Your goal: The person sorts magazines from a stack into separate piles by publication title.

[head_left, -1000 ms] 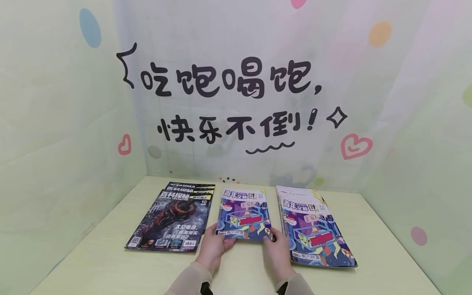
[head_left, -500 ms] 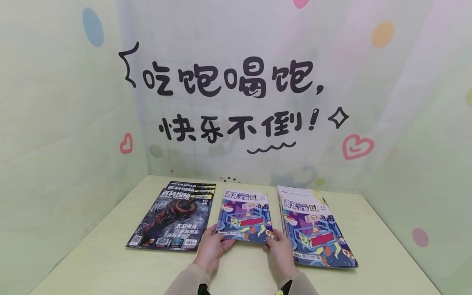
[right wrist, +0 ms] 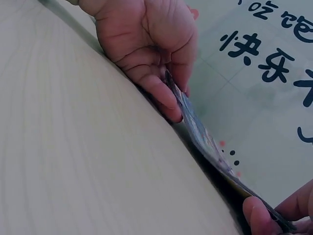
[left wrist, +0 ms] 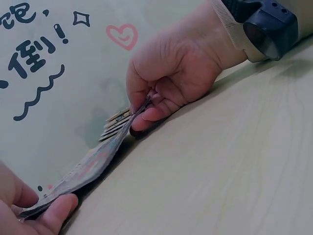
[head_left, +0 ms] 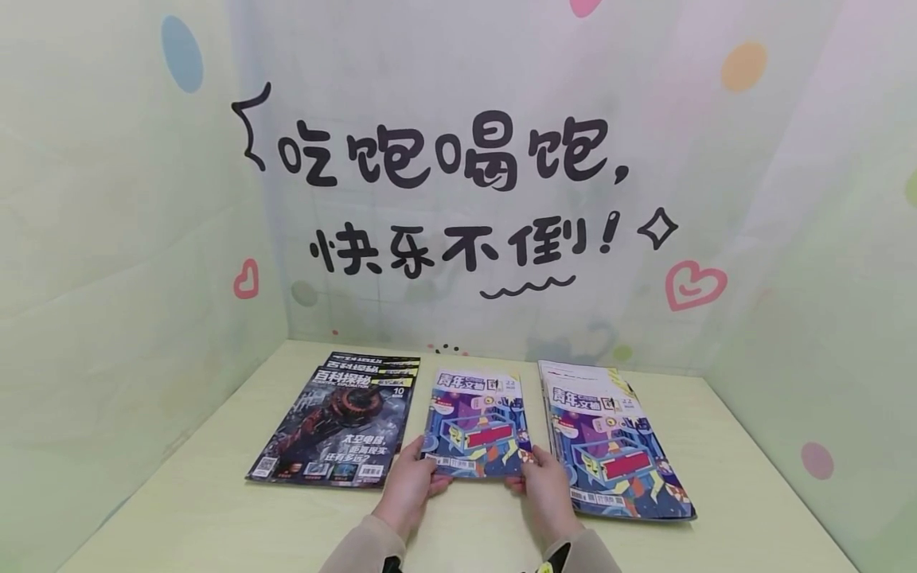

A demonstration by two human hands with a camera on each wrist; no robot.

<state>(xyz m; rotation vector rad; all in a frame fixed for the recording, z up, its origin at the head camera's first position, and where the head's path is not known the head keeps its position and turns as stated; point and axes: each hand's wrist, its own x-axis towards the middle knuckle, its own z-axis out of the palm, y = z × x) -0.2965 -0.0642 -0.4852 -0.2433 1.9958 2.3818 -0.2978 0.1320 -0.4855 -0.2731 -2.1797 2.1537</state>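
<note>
Both hands hold a purple magazine (head_left: 476,430) by the near corners, in the middle of the table. The left hand (head_left: 411,485) pinches its left corner, thumb on top and fingers underneath. At the right corner the right hand (head_left: 544,489) does the same. In the left wrist view the magazine (left wrist: 93,164) bows between the two hands, its near edge raised off the table. The right wrist view shows a dark gap under the magazine (right wrist: 205,142). Close to the right hand lies a stack of magazines (head_left: 616,461), the top one with the same purple cover.
Dark magazines (head_left: 337,422) lie overlapped in a fanned stack at the left of the pale wooden table (head_left: 193,509). Behind stands a light printed backdrop (head_left: 444,318) with black lettering, and similar panels close off both sides.
The magazine's near edge has come slightly toward the person, with both hands still gripping it. The two side stacks stay put; the head view has shifted a little.
</note>
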